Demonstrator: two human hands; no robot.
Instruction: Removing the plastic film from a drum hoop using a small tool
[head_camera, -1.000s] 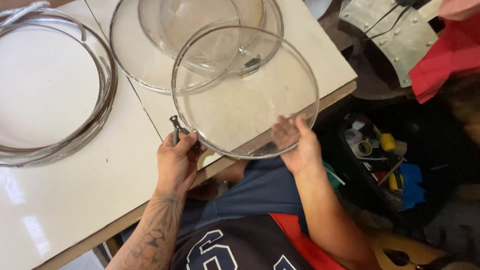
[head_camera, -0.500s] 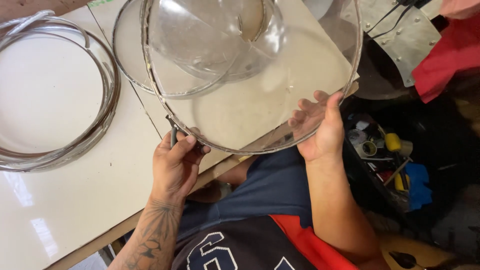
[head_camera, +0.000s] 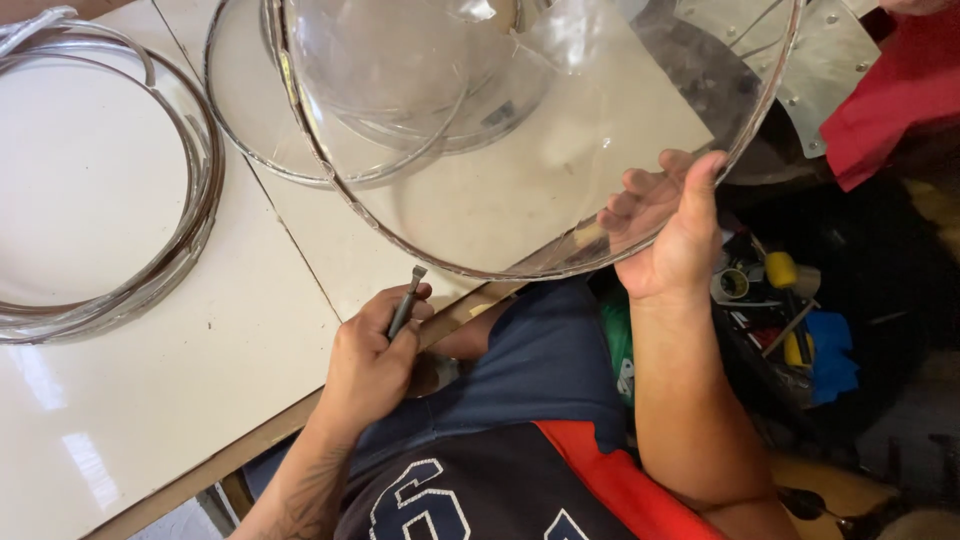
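One large clear round plastic disc with a metal rim (head_camera: 520, 140) is held tilted above the white tabletop (head_camera: 150, 400) by the right hand (head_camera: 670, 235), gripped at its edge, apparently for inspection; a small grey metal tool (head_camera: 404, 300) is clasped in the left hand (head_camera: 370, 365).

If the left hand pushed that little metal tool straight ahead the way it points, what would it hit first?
Probably the rim of the clear round disc that the right hand holds up; the tool in the left hand points at its lower edge, though depth is unclear.

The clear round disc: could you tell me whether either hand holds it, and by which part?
The right hand holds the clear round disc by its lower right rim. The left hand holds a small metal tool by its shaft.
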